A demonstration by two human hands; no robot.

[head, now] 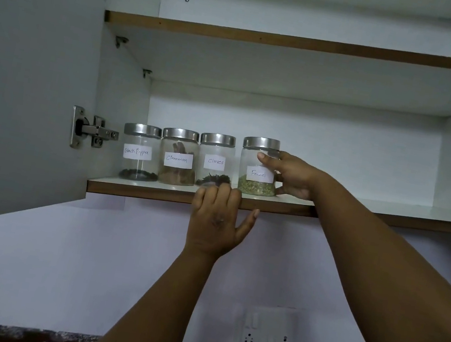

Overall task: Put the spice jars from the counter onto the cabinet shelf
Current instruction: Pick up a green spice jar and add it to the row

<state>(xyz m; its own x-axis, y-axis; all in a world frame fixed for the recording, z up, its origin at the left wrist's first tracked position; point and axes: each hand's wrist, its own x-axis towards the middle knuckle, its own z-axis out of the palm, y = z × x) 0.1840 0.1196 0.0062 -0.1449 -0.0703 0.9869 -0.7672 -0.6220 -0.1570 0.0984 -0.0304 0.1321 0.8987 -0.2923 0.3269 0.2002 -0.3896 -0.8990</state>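
Observation:
Several glass spice jars with steel lids stand in a row on the lower cabinet shelf [362, 208]. From the left they read Black Pepper [139, 152], Cinnamon [178, 157], Cloves [215, 160] and Fennel [258, 167]. My right hand [292, 176] grips the Fennel jar from its right side, thumb across the front near the lid. The jar stands upright on the shelf, a small gap from the Cloves jar. My left hand [217, 220] rests on the shelf's front edge below the Cloves jar, fingers hooked over the board, thumb spread out.
The cabinet door [30, 76] hangs open on the left, its hinge [90, 129] beside the Black Pepper jar. An upper shelf [301, 44] holds nothing visible. Bare shelf board runs to the right of the Fennel jar. A wall socket plate [268, 332] and dark counter lie below.

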